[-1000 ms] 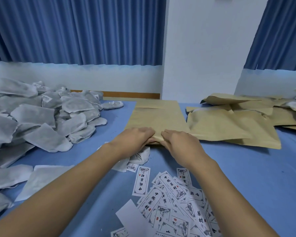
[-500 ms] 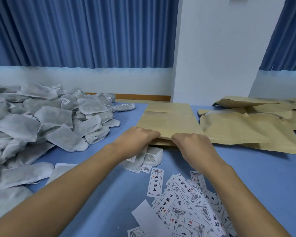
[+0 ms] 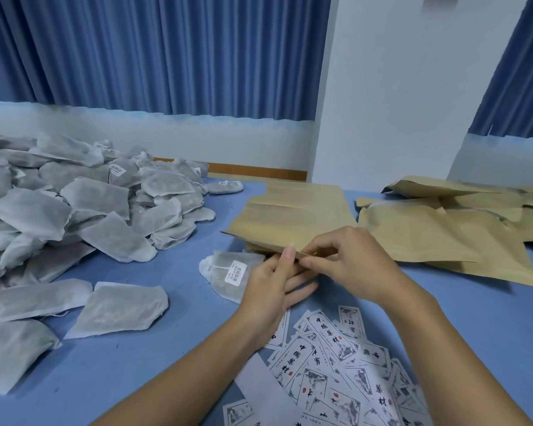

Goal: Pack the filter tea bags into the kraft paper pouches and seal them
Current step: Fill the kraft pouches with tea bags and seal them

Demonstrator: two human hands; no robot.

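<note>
- The right hand (image 3: 354, 262) and left hand (image 3: 274, 287) both pinched the top kraft pouch (image 3: 290, 219) at its near edge.
- A tea bag (image 3: 225, 278) lay just left of that edge.
- Parting only one layer should open it cleanly.

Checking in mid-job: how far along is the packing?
Done: the pouches piled at right look bulged, maybe filled; seals can't be confirmed. In hand: left hand and right hand pinch the near edge of the top stacked pouch, likely opening it; one tea bag lies beside them. Left: the large tea bag heap is unpacked.
</note>
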